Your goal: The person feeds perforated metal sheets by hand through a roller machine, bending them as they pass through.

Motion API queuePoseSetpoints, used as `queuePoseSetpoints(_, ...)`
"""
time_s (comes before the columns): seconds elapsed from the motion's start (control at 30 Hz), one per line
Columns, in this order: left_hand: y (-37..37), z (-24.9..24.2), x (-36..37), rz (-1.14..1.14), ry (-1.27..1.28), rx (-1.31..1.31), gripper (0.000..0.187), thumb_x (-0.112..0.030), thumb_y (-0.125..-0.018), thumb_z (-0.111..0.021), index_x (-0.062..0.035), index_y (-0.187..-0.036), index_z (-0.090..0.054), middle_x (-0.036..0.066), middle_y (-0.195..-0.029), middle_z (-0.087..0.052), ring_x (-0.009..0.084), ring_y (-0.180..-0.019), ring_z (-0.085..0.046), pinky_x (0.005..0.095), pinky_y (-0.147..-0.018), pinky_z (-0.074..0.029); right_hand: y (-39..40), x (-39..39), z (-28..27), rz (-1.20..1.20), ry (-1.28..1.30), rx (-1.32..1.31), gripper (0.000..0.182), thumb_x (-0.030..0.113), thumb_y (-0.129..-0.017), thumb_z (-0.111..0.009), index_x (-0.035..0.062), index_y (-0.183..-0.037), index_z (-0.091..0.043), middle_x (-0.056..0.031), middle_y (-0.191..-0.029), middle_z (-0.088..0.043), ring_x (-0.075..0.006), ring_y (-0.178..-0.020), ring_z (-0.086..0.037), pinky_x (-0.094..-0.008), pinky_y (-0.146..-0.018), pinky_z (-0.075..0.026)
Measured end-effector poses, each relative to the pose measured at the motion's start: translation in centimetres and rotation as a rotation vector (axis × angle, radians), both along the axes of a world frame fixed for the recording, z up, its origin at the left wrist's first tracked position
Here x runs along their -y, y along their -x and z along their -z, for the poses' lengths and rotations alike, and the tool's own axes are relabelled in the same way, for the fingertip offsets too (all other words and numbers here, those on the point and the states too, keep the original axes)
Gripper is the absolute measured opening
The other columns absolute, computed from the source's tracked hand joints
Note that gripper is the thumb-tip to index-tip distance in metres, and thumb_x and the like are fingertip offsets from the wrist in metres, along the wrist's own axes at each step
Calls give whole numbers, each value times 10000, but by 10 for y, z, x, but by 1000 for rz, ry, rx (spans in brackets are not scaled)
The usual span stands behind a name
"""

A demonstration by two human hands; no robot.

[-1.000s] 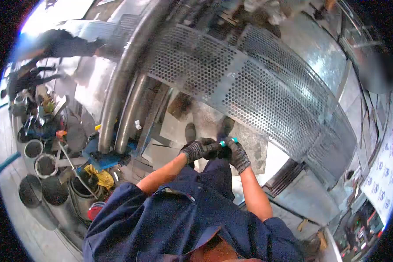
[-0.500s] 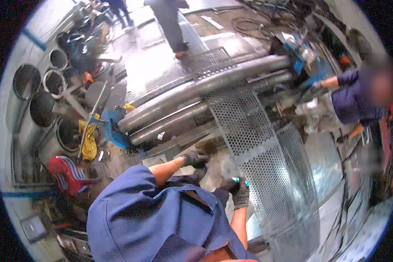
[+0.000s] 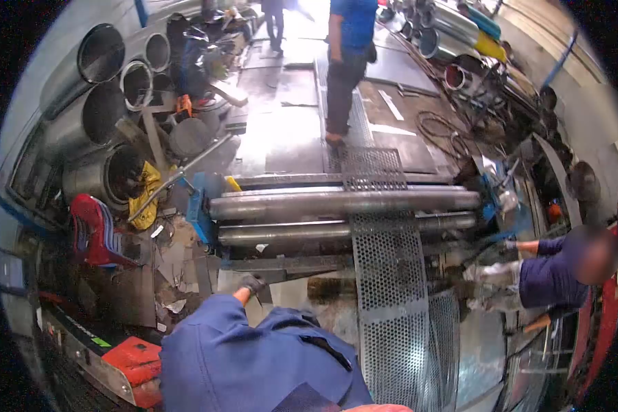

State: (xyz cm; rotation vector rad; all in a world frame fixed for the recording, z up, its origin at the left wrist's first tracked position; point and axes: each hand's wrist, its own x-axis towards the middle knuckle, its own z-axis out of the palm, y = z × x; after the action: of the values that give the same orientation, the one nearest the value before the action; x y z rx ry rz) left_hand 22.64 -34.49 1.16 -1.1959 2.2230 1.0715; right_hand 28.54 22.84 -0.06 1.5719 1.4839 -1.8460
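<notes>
Pointing forward, perforated sheet (image 3: 393, 292), long axis crossing rollers (image 3: 288, 208)

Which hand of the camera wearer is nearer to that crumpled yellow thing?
Left. The gloved left hand is apart from the crumpled yellow thing, lower and to its right in the picture. The right hand is out of view, so its exact place is hidden.

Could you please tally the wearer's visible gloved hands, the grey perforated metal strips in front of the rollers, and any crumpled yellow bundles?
Dark-gloved left hand: 1
Grey perforated metal strips: 2
Crumpled yellow bundle: 1
Total: 4
</notes>
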Motion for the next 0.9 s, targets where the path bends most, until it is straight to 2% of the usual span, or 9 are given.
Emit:
queuePoseSetpoints(0.17, 27, -20, -61, 121, -195, -92, 419, -450, -722, -636, -139, -998, -683, 119, -971, -673, 252, -898, -638, 347, -798, -483, 54, 47, -22, -117, -44, -61, 288, 377, -817, -596, 108, -908, -551, -100, -704, -559, -244, -589, -547, -409, -514, -463)
queuePoseSetpoints(0.23, 40, -50, -75, 204, -222, -184, 364, -372, -717, -679, -102, -961, -694, 102, -835, -680, 177, -674, -636, 320, -644, -499, 64, 56, -27, -140, -48, -83, 273, 368, -816, -593, 111, -897, -548, -100, -701, -560, -244, -580, -546, -407, -507, -463)
queuePoseSetpoints(0.27, 44, -51, -77, 264, -233, -211, 374, -423, -723, -638, -126, -943, -698, 113, -884, -684, 256, -813, -646, 348, -730, -495, 68, 59, -29, -145, -48, -93, 266, 363, -815, -592, 112, -892, -546, -100, -700, -560, -244, -575, -546, -406, -503, -463)
queuePoseSetpoints(0.37, 58, -5, -72, 225, -517, -227, 348, -400, -728, -628, -124, -927, -703, 95, -793, -679, 232, -715, -641, 343, -678, -500, 70, 63, -33, -152, -47, -117, 245, 349, -814, -587, 116, -876, -541, -100, -695, -562, -245, -561, -546, -404, -493, -463)
queuePoseSetpoints(0.4, 61, -42, -76, 320, -331, -217, 316, -371, -738, -618, -126, -916, -707, 72, -712, -661, 192, -608, -619, 330, -606, -501, 68, 61, -35, -148, -48, -122, 239, 344, -813, -586, 118, -870, -539, -100, -694, -562, -245, -557, -545, -403, -489, -463)
queuePoseSetpoints(0.57, 56, -46, -69, 195, -359, -105, 335, -407, -762, -629, -124, -931, -689, 35, -640, -617, 138, -506, -560, 307, -463, -454, 45, 53, -38, -104, -65, -154, 205, 321, -810, -579, 124, -844, -531, -100, -686, -564, -246, -534, -545, -399, -471, -464)
queuePoseSetpoints(0.67, 46, -20, -60, 178, -400, -56, 311, -374, -760, -637, -110, -917, -689, 35, -682, -631, 143, -508, -560, 306, -463, -452, 21, 46, -40, -59, -86, -168, 186, 306, -808, -575, 128, -827, -526, -100, -681, -566, -247, -520, -544, -397, -460, -464)
queuePoseSetpoints(0.77, 35, -56, -71, 153, -352, 24, 280, -341, -750, -650, -109, -900, -696, 24, -696, -638, 144, -504, -554, 300, -461, -449, -13, 38, -39, 1, -122, -181, 168, 292, -806, -571, 132, -811, -521, -100, -677, -567, -248, -506, -544, -395, -449, -464)
queuePoseSetpoints(0.9, 24, 22, -65, 269, -409, -92, 311, -359, -745, -661, -92, -900, -697, 24, -700, -640, 145, -564, -575, 302, -523, -478, -71, 29, -35, 107, -204, -214, 146, 273, -804, -565, 137, -790, -514, -100, -670, -569, -249, -488, -543, -391, -435, -465)
